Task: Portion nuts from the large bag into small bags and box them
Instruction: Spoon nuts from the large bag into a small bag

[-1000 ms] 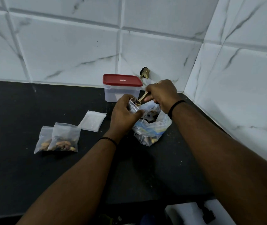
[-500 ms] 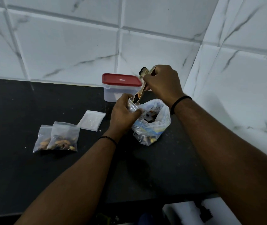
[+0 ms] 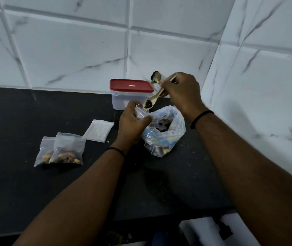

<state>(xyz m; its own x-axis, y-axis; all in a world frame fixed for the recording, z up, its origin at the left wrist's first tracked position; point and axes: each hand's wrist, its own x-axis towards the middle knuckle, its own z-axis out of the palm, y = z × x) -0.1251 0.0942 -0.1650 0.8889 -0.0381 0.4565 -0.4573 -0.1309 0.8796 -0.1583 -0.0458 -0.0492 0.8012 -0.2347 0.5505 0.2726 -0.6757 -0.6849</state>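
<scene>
The large bag [image 3: 166, 135] of nuts stands open on the black counter [image 3: 26, 192], right of centre and near the tiled corner. Its mouth faces up; dark and tan pieces show inside, and more nuts sit against its near bottom edge.

Just left of its mouth, the left hand [image 3: 131, 121] holds a small clear bag [image 3: 140, 111], fingers and thumb curled round the bag's sides so that its top stands open. The lower part of this bag is hidden behind the hand.

The right hand [image 3: 180, 93] is raised above the large bag and pinches the handle of a wooden spoon [image 3: 152, 101] in closed fingers. The spoon slants down to the left. Its bowl carries a few dark pieces and sits at the mouth of the small bag; whether it touches the plastic cannot be told.

Directly beyond the left hand stands a translucent box [image 3: 122, 100] with a red lid [image 3: 131, 85] in place, against the far wall.

Left of the left hand, a flat stack of empty small bags [image 3: 98, 130] lies on the counter. Further left and nearer, two filled small bags [image 3: 61, 150] lie side by side, overlapping, each with nuts gathered at the near end.

A dark damaged spot [image 3: 155, 76] shows on the white tiled wall [image 3: 70, 50], just right of the box. Pale crumbs are scattered on the counter around the large bag.
</scene>
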